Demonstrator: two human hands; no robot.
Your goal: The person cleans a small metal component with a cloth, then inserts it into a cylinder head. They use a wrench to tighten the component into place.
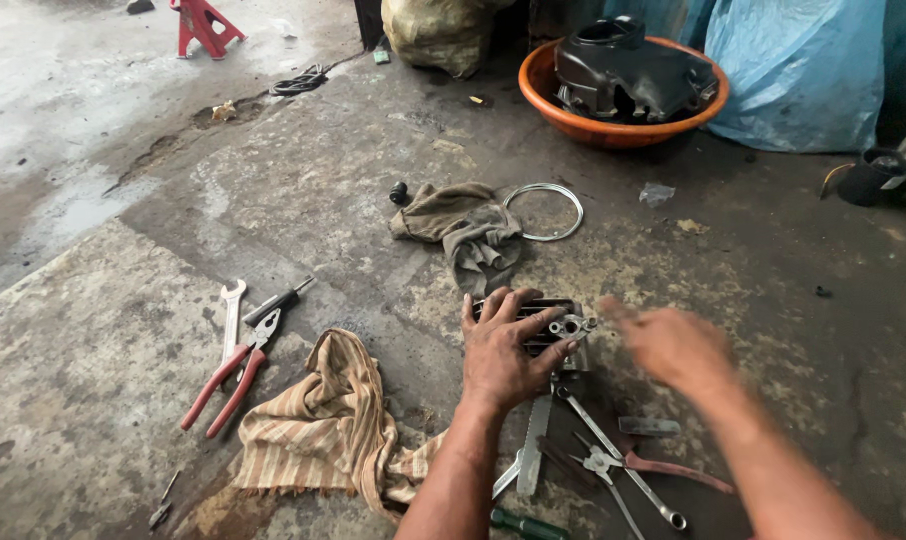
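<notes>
My left hand lies flat on top of a small finned metal engine part that rests on the concrete floor, pressing it down with spread fingers. My right hand hovers just to the right of that part, blurred by motion, with nothing visible in it. Below both hands lie several tools: a flat file, a spanner and pliers with reddish handles.
Red-handled pliers, a wrench and a screwdriver lie at left. A striped cloth sits beside my left arm. A grey rag and wire ring lie farther off. An orange basin holds a black engine casing.
</notes>
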